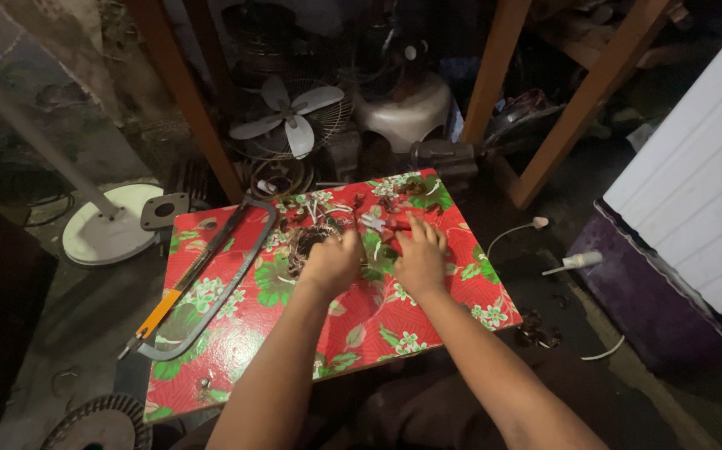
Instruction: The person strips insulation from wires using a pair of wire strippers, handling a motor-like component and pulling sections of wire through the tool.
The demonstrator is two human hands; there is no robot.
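Observation:
A low table (236, 350) covered in red flowered cloth stands in front of me. My left hand (330, 261) rests on a dark round metal part (304, 242) wound with wire, fingers curled over it. My right hand (420, 255) lies beside it, fingers bent down onto the cloth near a red-handled tool (390, 223); what it holds, if anything, is hidden. Small loose wire pieces lie beyond both hands.
A hacksaw (202, 283) with an orange handle lies on the table's left side. A fan blade and grille (294, 117), a white fan base with pole (111, 229), wooden legs (573, 112) and a white panel (702, 200) surround the table.

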